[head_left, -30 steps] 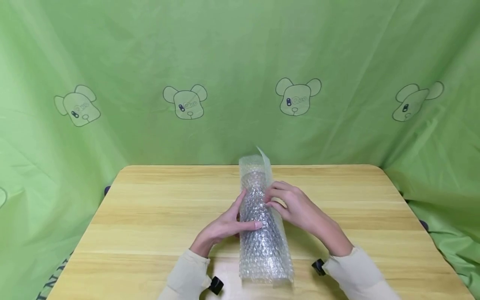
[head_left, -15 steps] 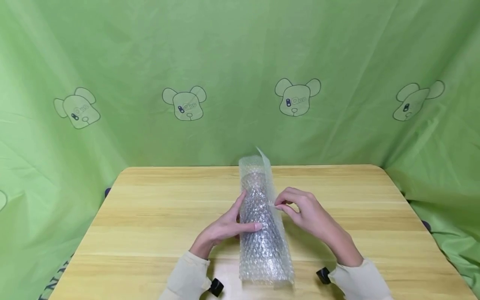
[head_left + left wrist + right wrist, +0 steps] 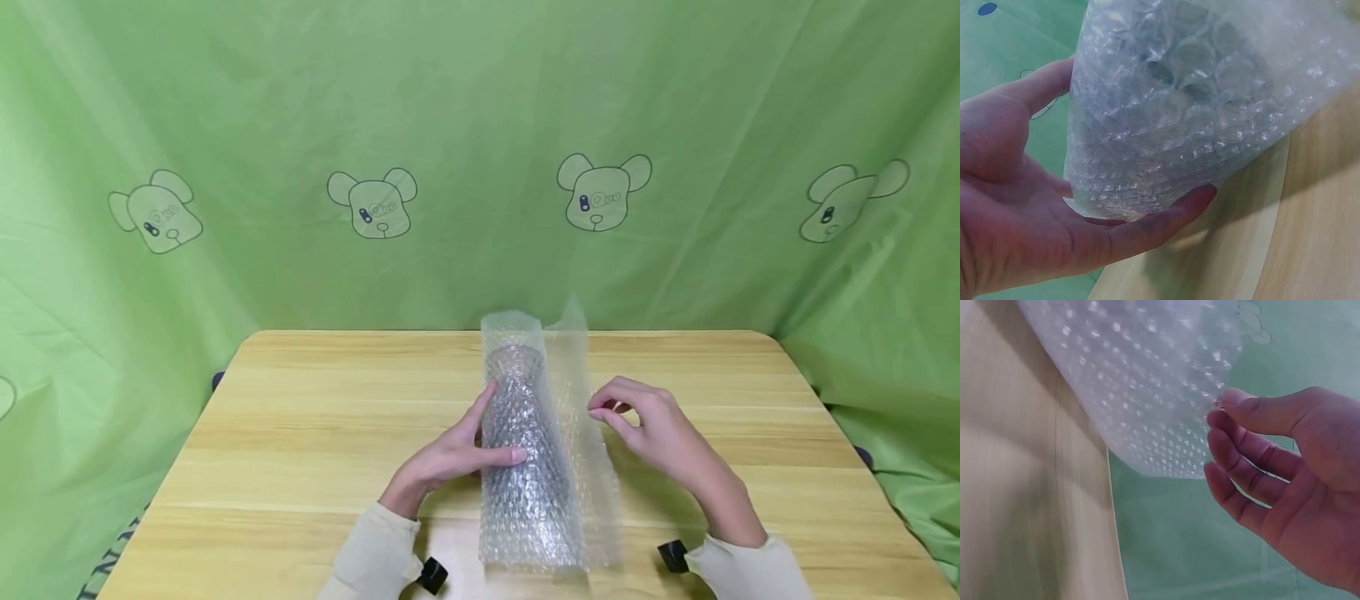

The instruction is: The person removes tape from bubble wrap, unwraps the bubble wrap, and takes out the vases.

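Note:
A tall bundle in clear bubble wrap [image 3: 528, 508] stands at the middle of the table. The thing inside, narrower toward its top and shiny grey through the wrap, is blurred by the bubbles. My left hand [image 3: 450, 450] grips the bundle from the left side, thumb across its front; in the left wrist view, fingers and thumb curve round the bubble wrap [image 3: 1147, 125]. On the right, a loose flap of bubble wrap [image 3: 581, 442] stands away from the bundle. My right hand [image 3: 648, 425] pinches the flap's free edge between thumb and index finger, clearly seen in the right wrist view [image 3: 1285, 450].
The bundle rests on a light wooden table [image 3: 300, 417] with rounded far corners. A green curtain [image 3: 465, 100] printed with bear heads hangs behind and on both sides. A black wrist device [image 3: 672, 556] sits by the right sleeve.
My right hand has taken the bubble wrap's edge and drawn it rightward, peeling a flap away from the bundle. The left hand keeps its hold in place.

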{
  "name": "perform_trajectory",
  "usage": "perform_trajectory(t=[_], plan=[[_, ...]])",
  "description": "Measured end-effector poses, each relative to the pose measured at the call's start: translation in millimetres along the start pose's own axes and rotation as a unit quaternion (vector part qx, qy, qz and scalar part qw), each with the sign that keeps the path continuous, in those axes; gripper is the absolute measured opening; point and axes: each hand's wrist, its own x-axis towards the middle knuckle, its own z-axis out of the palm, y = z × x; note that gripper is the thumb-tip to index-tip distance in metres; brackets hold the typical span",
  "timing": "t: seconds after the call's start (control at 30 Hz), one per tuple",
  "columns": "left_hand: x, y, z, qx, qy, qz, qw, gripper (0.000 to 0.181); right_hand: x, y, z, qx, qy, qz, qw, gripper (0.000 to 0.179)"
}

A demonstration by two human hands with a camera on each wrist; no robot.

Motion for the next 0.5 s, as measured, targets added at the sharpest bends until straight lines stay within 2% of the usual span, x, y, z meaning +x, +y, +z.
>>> perform_trajectory(t=[0.27,0.5], plan=[[-1.3,1.4,0.0,-0.007,-0.005,-0.004,1.0,0.117,-8.7,13.2,-17.0,-0.021,-0.004,0.015,0.9996,0.021],[-1.4,0.2,-0.7,0.005,-0.002,-0.004,1.0,0.117,-17.4,25.0,-23.6,-0.012,-0.056,0.055,0.9969,0.02]])
